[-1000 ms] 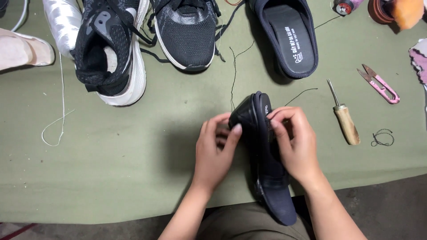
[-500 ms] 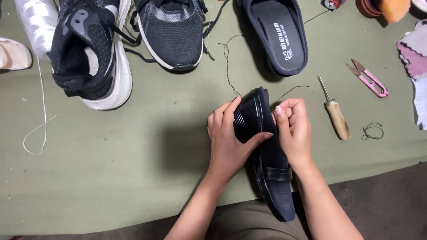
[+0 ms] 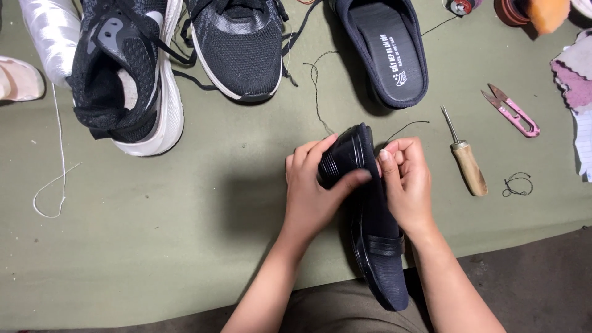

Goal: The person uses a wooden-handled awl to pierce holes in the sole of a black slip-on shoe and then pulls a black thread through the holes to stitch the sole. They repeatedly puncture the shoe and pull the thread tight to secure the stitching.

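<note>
I hold a black slip-on shoe [image 3: 376, 246] on its side over the near edge of the green cloth, heel end away from me. My left hand [image 3: 314, 191] wraps the sole side of the heel, thumb across it. My right hand [image 3: 407, 185] grips the upper side of the heel, fingers pinched at the rim where a thin black thread [image 3: 317, 86] runs off toward the far shoes.
A wooden-handled awl [image 3: 465, 161] and pink thread snips [image 3: 513, 112] lie right of my hands. Two black sneakers [image 3: 132, 74] [image 3: 237, 46], a black mule [image 3: 385, 52] and a white thread cone [image 3: 49, 37] sit farther away. Cloth scraps [image 3: 576, 74] lie at the right edge.
My left thumb has slid across the heel toward my right hand. The view has shifted a little, so the shoes and tools sit further left in the picture.
</note>
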